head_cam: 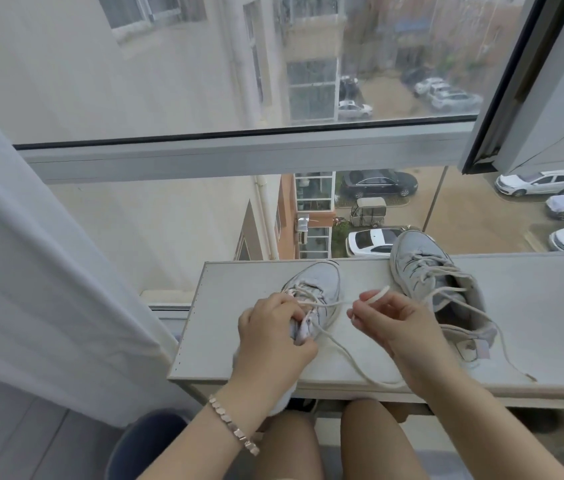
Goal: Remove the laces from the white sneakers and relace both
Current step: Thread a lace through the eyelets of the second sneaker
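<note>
Two white sneakers stand on a grey ledge table (225,292) by the window. The left sneaker (318,289) points away from me, and my left hand (273,327) grips its tongue and heel end. My right hand (384,317) pinches a white lace (334,344) that runs from this shoe, one loop sticking up above my fingers and the rest trailing to the table's front edge. The right sneaker (426,271) lies tilted at the far right, its own laces (453,292) loose and threaded, one end trailing to the right.
A large window (239,157) with a grey frame rises right behind the table, with a street and parked cars far below. A white curtain (31,271) hangs at the left. A dark round bin (145,445) stands on the floor by my knees.
</note>
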The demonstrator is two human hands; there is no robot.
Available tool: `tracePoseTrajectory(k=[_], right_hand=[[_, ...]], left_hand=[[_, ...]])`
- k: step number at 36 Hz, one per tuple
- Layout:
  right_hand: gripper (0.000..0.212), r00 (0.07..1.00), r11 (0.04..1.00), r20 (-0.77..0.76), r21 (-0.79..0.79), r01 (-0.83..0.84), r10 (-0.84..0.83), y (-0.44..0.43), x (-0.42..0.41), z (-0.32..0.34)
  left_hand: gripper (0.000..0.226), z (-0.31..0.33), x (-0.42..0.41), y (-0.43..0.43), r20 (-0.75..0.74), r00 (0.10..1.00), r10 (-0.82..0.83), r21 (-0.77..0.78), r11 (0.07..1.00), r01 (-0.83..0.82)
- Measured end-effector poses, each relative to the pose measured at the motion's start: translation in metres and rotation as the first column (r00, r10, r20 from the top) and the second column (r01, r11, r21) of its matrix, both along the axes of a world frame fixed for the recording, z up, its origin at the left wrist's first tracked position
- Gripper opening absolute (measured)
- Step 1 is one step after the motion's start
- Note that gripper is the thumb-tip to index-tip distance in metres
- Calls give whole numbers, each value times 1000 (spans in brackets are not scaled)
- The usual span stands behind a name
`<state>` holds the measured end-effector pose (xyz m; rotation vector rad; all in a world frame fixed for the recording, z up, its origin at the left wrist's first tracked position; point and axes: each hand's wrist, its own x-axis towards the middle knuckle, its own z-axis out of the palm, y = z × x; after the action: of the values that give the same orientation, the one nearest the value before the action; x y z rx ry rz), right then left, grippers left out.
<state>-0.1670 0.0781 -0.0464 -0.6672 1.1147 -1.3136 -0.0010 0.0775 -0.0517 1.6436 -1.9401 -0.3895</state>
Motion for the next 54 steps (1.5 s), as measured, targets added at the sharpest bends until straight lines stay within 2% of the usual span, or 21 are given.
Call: tracePoseTrajectory(k=[2, 4, 8, 16, 24, 35, 39, 46, 50, 54], right_hand=[[14, 1000, 1000, 6, -16, 19, -19, 0, 9, -5], [16, 999, 999, 8, -16, 31, -31, 0, 18, -11], [12, 996, 997, 56, 13, 74, -75, -2, 35, -22], [19, 995, 996, 38, -7, 92, -92, -4, 43, -30], [21, 989, 990, 43, 6, 140, -140, -4, 47, -30], [19, 974, 975, -85, -95, 200, -208, -1, 52, -32], [20, 985, 987, 59, 4, 162, -161, -3, 48, -32], [11, 954, 965, 294, 232, -124, 52, -17, 34, -25], [11, 962, 909, 230, 351, -224, 148, -25, 28, -21], [10, 974, 908, 181, 370, -196, 136, -21, 31, -25]], left_hand=[[14, -1, 4, 5, -112, 994, -4, 7, 1000, 5], [17, -1, 5, 7, -159, 987, -2, 21, 1000, 6], [17, 3, 4, 7, -185, 983, -18, 38, 999, 26], [11, 2, 3, 5, -270, 962, 47, 32, 999, -39], [22, 2, 10, 2, -330, 944, -7, 67, 997, 30], [25, -2, 11, -1, -343, 939, -17, 65, 997, 42], [25, -2, 11, -1, -358, 933, -27, 57, 997, 51], [25, -2, 11, -1, -359, 933, -24, 67, 996, 51], [26, -3, 11, -1, -329, 944, -26, 63, 997, 49], [26, -3, 11, -2, -328, 944, -24, 67, 997, 49]])
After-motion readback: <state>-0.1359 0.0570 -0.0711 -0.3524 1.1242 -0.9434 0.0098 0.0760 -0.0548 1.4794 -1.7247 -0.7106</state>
